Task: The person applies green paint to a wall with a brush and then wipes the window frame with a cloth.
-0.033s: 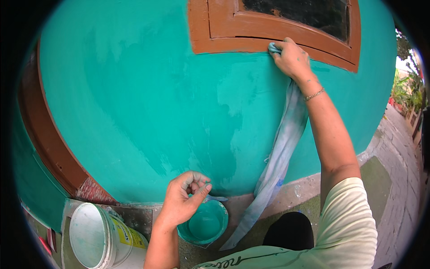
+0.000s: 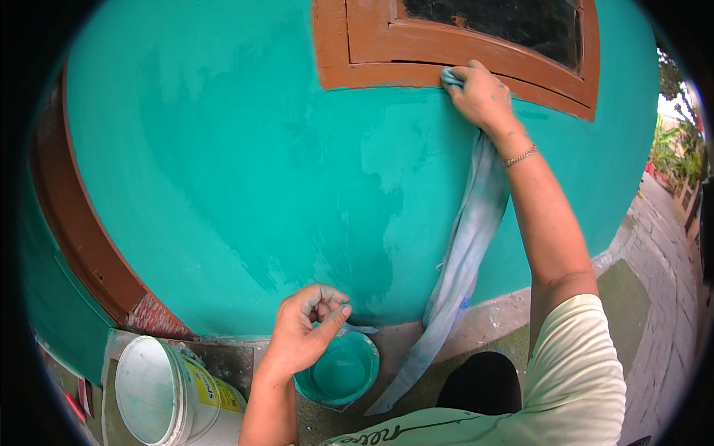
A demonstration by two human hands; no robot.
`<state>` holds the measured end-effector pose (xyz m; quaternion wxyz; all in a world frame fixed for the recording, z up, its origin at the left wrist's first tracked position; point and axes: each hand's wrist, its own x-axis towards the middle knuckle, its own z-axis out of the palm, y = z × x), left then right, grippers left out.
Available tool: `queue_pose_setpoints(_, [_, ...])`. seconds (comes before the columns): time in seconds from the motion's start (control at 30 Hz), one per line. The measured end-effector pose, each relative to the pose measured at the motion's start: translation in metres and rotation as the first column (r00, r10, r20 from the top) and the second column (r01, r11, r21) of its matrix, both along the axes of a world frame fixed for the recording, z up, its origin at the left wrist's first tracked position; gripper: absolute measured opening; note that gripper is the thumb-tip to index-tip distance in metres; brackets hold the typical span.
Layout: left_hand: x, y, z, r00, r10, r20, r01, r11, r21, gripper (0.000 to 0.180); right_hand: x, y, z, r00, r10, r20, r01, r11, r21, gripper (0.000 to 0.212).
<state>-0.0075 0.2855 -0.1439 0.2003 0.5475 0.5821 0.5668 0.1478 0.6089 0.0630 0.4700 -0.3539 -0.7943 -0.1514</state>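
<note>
My right hand (image 2: 482,97) is closed on a long pale blue-grey cloth (image 2: 470,230), pressing a bunched end against the lower edge of the brown window frame (image 2: 379,74). From that hand the rest of the cloth hangs down across the turquoise wall (image 2: 245,163), its tail reaching the ground ledge. My left hand (image 2: 309,323), fingers curled in and thumb near the fingertips, hovers over an open bucket of turquoise paint (image 2: 341,372). Nothing shows between its fingers.
A large white bucket (image 2: 146,390) with a paint-stained lid stands at lower left. Beside it a brown door frame (image 2: 93,253) curves up the wall. A small bluish object (image 2: 363,329) lies at the paint bucket's far rim. Grey paving (image 2: 654,297) runs along the right.
My right hand has slid slightly left along the window frame's lower edge, the hanging cloth shifting with it. My left hand has stayed in place.
</note>
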Motion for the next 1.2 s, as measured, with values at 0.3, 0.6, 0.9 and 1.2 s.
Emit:
queue_pose_setpoints(0.3, [-0.006, -0.002, -0.003, 1.000, 0.021, 0.003, -0.021, 1.000, -0.007, 0.009, -0.001, 0.007, 0.006, 0.994, -0.109, 0.025, 0.109, 0.994, -0.007, 0.032])
queue_pose_setpoints(0.6, [-0.005, 0.004, -0.009, 1.000, -0.002, 0.020, 0.002, 1.000, -0.007, 0.009, 0.046, 0.029, 0.020, 0.984, -0.174, -0.026, 0.166, 0.968, -0.189, 0.032])
queue_pose_setpoints(0.9, [0.005, 0.008, -0.006, 1.000, 0.013, -0.004, -0.013, 1.000, -0.016, 0.008, 0.051, 0.040, 0.004, 0.977, -0.197, -0.077, 0.191, 0.979, -0.077, 0.032])
queue_pose_setpoints(1.2, [0.011, 0.005, -0.002, 1.000, 0.021, 0.008, -0.020, 1.000, -0.015, 0.008, 0.072, 0.056, 0.016, 0.967, -0.252, -0.044, 0.243, 0.958, -0.153, 0.033])
